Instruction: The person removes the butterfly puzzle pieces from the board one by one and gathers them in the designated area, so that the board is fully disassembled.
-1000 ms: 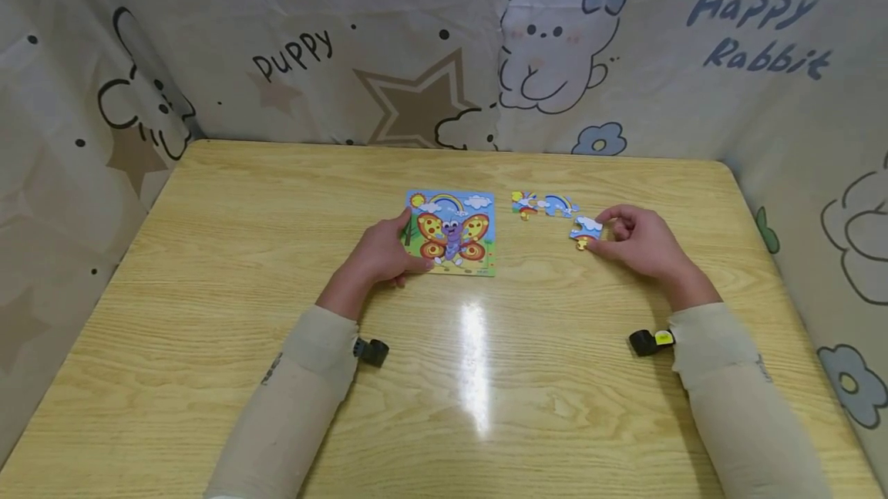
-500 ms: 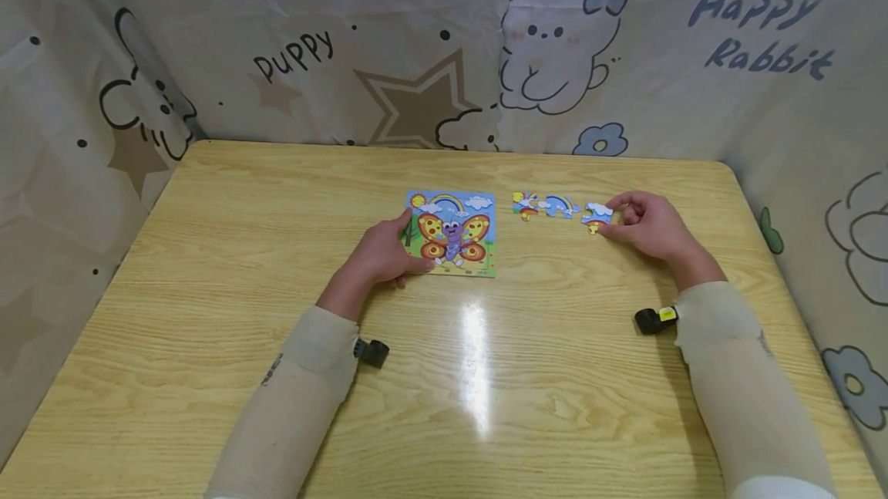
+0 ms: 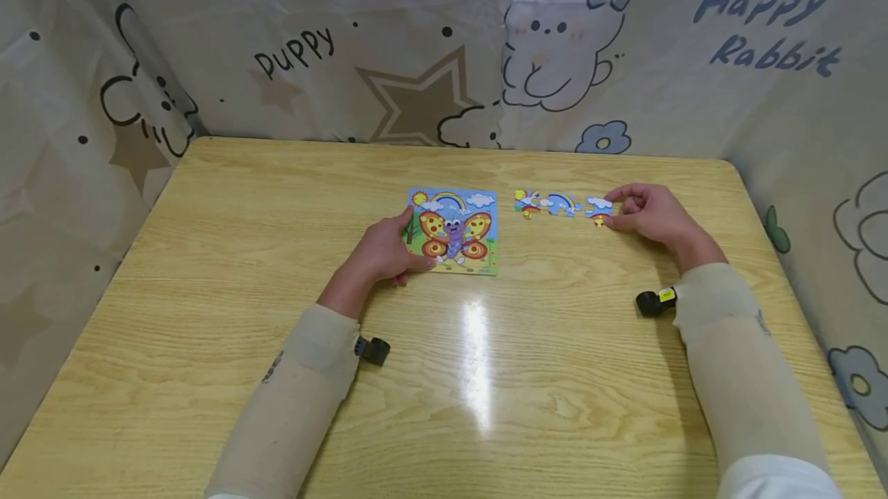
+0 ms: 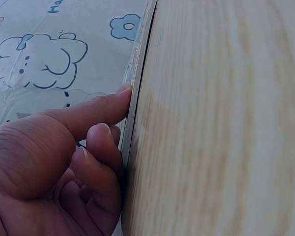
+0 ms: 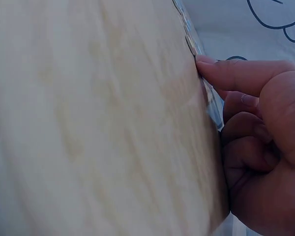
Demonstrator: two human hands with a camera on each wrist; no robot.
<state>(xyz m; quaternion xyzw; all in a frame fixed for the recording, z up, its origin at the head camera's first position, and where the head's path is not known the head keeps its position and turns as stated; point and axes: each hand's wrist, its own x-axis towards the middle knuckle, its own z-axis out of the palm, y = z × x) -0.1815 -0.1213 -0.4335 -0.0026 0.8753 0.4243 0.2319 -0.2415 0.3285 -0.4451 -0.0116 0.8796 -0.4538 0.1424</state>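
A square butterfly jigsaw board (image 3: 455,230) lies flat near the middle of the table in the head view. My left hand (image 3: 387,249) holds its left side, with the thumb over the lower left corner and the index finger at the upper left edge. To the right, my right hand (image 3: 655,214) pinches a puzzle piece (image 3: 598,207) with white cloud and blue sky between thumb and index finger. That piece sits at the right end of a row, beside a rainbow piece (image 3: 562,204) and a sun piece (image 3: 527,202). In the right wrist view the thumb (image 5: 231,73) presses the piece's near edge.
The wood-grain table (image 3: 277,183) reaches back to a printed cloth (image 3: 312,98) with cartoon animals, which also hangs along both sides. A bright light reflection (image 3: 475,360) shows on the tabletop. Small black cameras (image 3: 375,350) are strapped at both wrists.
My right hand has moved back and slightly right with the cloud piece, bringing it in line with the rainbow piece. My left hand and the board stay in place.
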